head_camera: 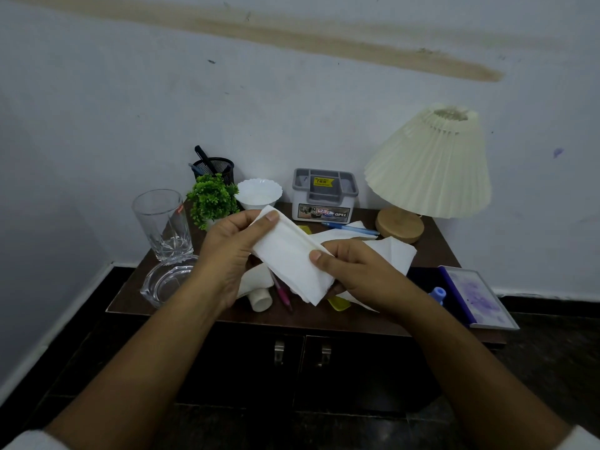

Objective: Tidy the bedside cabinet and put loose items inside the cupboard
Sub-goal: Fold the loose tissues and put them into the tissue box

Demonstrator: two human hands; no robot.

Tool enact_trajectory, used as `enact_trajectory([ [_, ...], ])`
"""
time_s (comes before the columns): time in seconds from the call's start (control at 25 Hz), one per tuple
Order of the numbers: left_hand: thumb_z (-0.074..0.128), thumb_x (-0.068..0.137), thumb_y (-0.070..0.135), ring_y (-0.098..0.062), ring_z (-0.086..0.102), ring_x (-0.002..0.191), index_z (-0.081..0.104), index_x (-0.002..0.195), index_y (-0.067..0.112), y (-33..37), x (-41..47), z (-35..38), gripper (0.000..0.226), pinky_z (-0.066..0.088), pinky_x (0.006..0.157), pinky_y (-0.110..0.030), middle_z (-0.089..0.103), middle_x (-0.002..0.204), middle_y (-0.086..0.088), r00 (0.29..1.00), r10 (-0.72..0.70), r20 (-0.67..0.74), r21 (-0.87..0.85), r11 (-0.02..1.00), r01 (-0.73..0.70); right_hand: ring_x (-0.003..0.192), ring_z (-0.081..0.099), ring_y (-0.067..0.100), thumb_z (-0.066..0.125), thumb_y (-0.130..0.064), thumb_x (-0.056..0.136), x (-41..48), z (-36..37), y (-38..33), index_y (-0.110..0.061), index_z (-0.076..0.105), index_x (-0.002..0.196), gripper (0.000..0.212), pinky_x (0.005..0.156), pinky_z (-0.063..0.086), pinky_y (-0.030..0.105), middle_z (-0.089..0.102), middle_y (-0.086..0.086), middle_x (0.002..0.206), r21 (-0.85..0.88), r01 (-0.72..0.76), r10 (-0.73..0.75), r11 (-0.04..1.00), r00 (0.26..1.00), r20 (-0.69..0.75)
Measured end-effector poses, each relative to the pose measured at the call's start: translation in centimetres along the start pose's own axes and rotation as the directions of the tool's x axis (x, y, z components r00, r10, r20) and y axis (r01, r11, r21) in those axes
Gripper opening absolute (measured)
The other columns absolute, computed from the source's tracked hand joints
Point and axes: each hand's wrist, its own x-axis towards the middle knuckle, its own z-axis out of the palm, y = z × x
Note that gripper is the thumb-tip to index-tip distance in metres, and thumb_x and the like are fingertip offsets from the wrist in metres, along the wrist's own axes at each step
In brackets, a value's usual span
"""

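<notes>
Both hands hold a folded white tissue (289, 258) above the dark brown bedside cabinet (324, 319). My left hand (227, 254) pinches its upper left end, thumb on top. My right hand (354, 271) grips its lower right end. More loose white tissues (393, 251) lie on the cabinet top behind my right hand. A pink pen (282, 293), a white tube (261, 298) and a yellow scrap (339, 303) lie beneath the held tissue. A blue pen (350, 227) lies near the lamp. The two cupboard doors (302, 368) below are closed.
A tall glass (162, 222) and a glass ashtray (165, 284) stand at the left. At the back are a black mesh pen holder (214, 168), a small green plant (212, 199), a white bowl (259, 193) and a grey organiser (324, 196). A cream lamp (428, 170) and a framed picture (477, 297) are at the right.
</notes>
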Motion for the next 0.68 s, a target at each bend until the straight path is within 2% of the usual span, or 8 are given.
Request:
enact_trajectory([
  [0.08,0.072,0.089,0.019,-0.008,0.066,0.075,0.076,0.09,0.015,-0.1,-0.1,0.0,0.005,0.055,0.063,-0.025,0.075,0.082,0.003,1.0,0.018,0.009,0.024,1.0,-0.018,0.102,0.071,0.015,0.054,-0.036,0.102,0.1,-0.2,0.1,-0.027,0.066,0.112,0.017,0.089,0.061,0.039,0.074,-0.005,0.11,0.005,-0.013,0.013,1.0,1.0,0.007],
  [0.2,0.072,0.089,0.02,-0.013,0.068,0.084,0.074,0.098,0.011,-0.4,-0.2,0.2,0.013,0.057,0.068,-0.03,0.076,0.093,-0.005,0.999,0.028,0.044,0.055,0.998,-0.03,0.105,0.07,0.016,0.063,-0.042,0.096,0.2,-0.1,0.5,-0.027,0.064,0.117,0.026,0.096,0.057,0.047,0.075,-0.006,0.106,0.028,0.081,-0.078,0.996,0.993,-0.084],
  [0.28,0.073,0.089,0.021,-0.017,0.069,0.087,0.074,0.1,0.01,-0.6,-0.2,0.3,0.016,0.06,0.074,-0.036,0.075,0.097,-0.01,0.996,0.016,0.084,0.055,0.998,-0.021,0.105,0.07,0.017,0.069,-0.043,0.091,0.2,0.2,0.5,-0.026,0.064,0.119,0.033,0.096,0.057,0.05,0.075,-0.004,0.107,0.042,0.135,-0.129,0.99,0.983,-0.128],
  [0.4,0.074,0.084,0.025,-0.018,0.069,0.087,0.073,0.093,0.013,-0.5,-0.4,0.6,0.016,0.059,0.075,-0.036,0.074,0.094,-0.009,0.993,0.0,0.118,0.031,1.0,-0.003,0.096,0.073,0.023,0.069,-0.029,0.093,0.4,0.6,0.7,-0.015,0.068,0.105,0.019,0.091,0.058,0.054,0.077,0.002,0.102,0.057,0.178,-0.165,0.982,0.971,-0.175],
  [0.52,0.073,0.08,0.037,-0.021,0.068,0.09,0.075,0.095,0.015,-0.2,-0.5,0.5,0.027,0.058,0.078,-0.04,0.075,0.098,-0.009,0.985,-0.055,0.164,0.03,0.998,0.051,0.095,0.072,0.029,0.065,-0.033,0.092,0.3,0.3,0.5,-0.01,0.069,0.099,0.025,0.092,0.056,0.057,0.077,0.007,0.1,0.039,0.178,-0.168,0.983,0.967,-0.191],
  [0.68,0.068,0.093,0.024,-0.024,0.064,0.079,0.075,0.104,0.009,-0.4,-1.1,1.0,0.02,0.053,0.059,-0.028,0.076,0.095,-0.018,0.979,-0.023,0.203,0.184,0.983,-0.015,0.1,0.071,0.025,0.057,-0.034,0.102,0.1,0.5,0.3,-0.016,0.07,0.111,0.025,0.096,0.055,0.054,0.075,0.003,0.108,0.035,0.139,-0.131,0.99,0.977,-0.166],
])
